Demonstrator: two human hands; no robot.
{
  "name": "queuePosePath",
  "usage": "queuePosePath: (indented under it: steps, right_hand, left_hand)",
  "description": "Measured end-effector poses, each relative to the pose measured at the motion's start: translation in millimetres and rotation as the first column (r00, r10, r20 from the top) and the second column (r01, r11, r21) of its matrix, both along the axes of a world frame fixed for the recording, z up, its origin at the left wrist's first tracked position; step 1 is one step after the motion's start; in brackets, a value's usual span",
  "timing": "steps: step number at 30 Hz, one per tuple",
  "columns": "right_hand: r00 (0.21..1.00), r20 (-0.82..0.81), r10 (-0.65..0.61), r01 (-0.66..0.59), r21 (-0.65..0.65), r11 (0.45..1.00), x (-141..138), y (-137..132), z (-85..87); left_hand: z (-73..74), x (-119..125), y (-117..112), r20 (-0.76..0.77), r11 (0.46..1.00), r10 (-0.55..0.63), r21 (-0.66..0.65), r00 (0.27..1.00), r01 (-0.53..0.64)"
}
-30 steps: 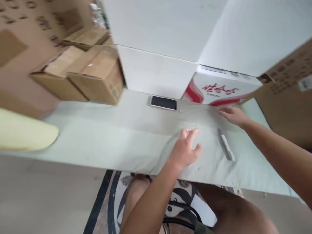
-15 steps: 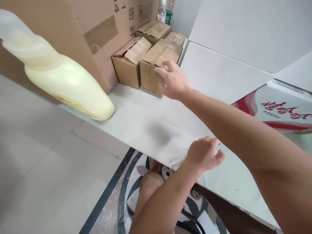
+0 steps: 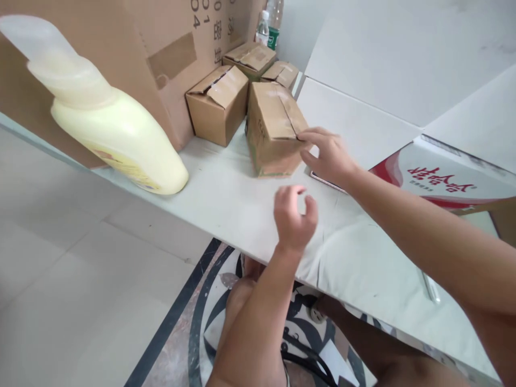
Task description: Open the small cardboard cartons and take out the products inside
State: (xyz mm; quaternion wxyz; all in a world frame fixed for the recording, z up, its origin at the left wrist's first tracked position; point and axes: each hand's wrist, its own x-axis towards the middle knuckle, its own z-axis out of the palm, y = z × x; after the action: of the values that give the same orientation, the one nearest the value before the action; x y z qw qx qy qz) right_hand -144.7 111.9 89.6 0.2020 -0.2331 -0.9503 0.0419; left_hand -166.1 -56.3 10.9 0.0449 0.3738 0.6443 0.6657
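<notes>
Right hand (image 3: 329, 156) was half open, fingertips touching the top edge of the front carton (image 3: 272, 115) at its right corner; couldn't tell if it gripped. Carton stood on the table (image 3: 228, 201) beside another brown box (image 3: 210, 118). Left hand (image 3: 294, 217) hovered nearer, fingers curled, thumb apart, nothing held.

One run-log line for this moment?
right hand: at near carton's right corner | left hand: nothing visibly held, fingers curled | near carton: on table, top flaps down | yellow bottle: left
</notes>
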Motion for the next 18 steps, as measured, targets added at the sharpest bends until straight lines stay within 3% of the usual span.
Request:
queuePosePath:
  steps: [3, 6, 8, 11, 13, 14, 16, 17, 18]
  right_hand:
    - [0.999, -0.045, -0.001, 0.002, 0.006, 1.0, 77.1, -27.9, 2.4]
    - [0.995, -0.092, -0.03, 0.033, 0.032, 0.999, 161.7, -72.6, -0.3]
    - [0.982, -0.179, -0.053, 0.063, 0.048, 0.997, 215.8, -103.9, -9.8]
    - [0.913, -0.371, -0.169, 0.193, 0.028, 0.981, 285.1, -134.0, -38.3]
    - [0.801, -0.427, -0.418, 0.434, -0.065, 0.898, 321.6, -136.4, -63.4]
    - [0.721, -0.399, -0.567, 0.569, -0.127, 0.813, 337.4, -132.6, -76.4]
    - [0.563, -0.236, -0.792, 0.765, -0.214, 0.608, 365.0, -119.4, -100.9]
    - [0.53, -0.125, -0.838, 0.805, -0.235, 0.544, 376.9, -111.9, -111.8]
    - [0.537, -0.025, -0.843, 0.812, -0.253, 0.525, 387.3, -105.2, -121.4]
  left_hand:
    - [-2.0, -18.0, -1.4, 0.056, 0.949, 0.281, 0.134, 0.958, -0.286]
    - [-4.7, -28.0, -1.1, 0.137, 0.912, 0.365, 0.15, 0.921, -0.383]
    - [-4.9, -28.4, 0.6, 0.139, 0.939, 0.298, 0.137, 0.944, -0.316]
    - [0.2, -20.4, 5.4, 0.072, 0.995, -0.014, 0.104, 0.997, 0.006]
    - [5.9, -10.3, 9.9, 0.051, 0.961, -0.273, 0.058, 0.961, 0.27]
    - [8.5, -4.1, 12.6, 0.06, 0.93, -0.368, 0.034, 0.928, 0.366]
    - [11.7, 9.6, 18.3, 0.095, 0.89, -0.454, 0.009, 0.886, 0.455]
    - [11.8, 16.8, 21.0, 0.108, 0.888, -0.457, 0.011, 0.883, 0.459]
    - [10.7, 24.0, 23.4, 0.115, 0.894, -0.446, 0.021, 0.887, 0.447]
